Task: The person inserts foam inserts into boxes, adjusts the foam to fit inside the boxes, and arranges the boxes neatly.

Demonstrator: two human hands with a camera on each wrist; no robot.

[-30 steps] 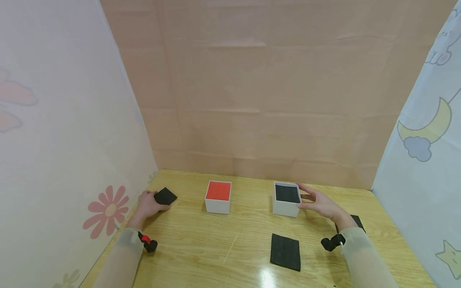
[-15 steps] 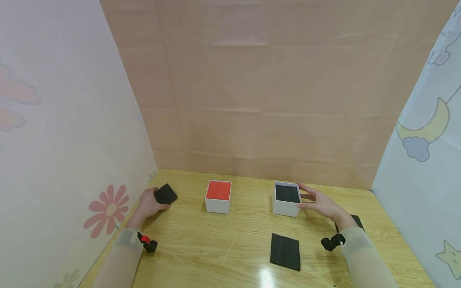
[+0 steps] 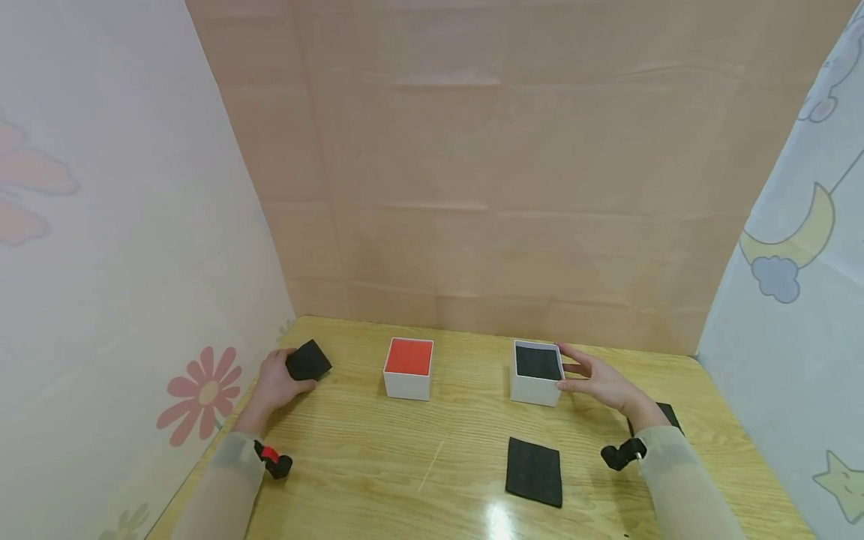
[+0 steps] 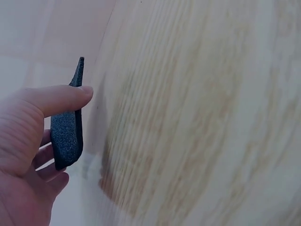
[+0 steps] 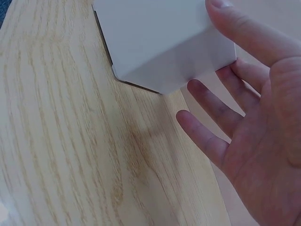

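Note:
My left hand (image 3: pixel 274 381), at the far left of the table, pinches a black foam square (image 3: pixel 308 361) between thumb and fingers. In the left wrist view the foam piece (image 4: pixel 66 136) looks thick, bent a little, and is held off the wood. At the right, my right hand (image 3: pixel 597 381) holds a white open-topped box (image 3: pixel 535 390) by its right side, thumb at the near corner and a finger at the far one. Black foam (image 3: pixel 538 363) lies inside this box. The right wrist view shows the lower fingers spread beside the box wall (image 5: pixel 155 33).
Left of centre stands another white box (image 3: pixel 408 387) with a red insert (image 3: pixel 409 356). One black foam sheet (image 3: pixel 534 472) lies flat toward the front. Another dark piece (image 3: pixel 667 414) is partly hidden behind the right wrist. A brown paper backdrop (image 3: pixel 432 187) and patterned side walls surround the table.
My left hand has raised the black foam square slightly and tilted it upright, shifting a little to the left. The right hand and both boxes stay where they were.

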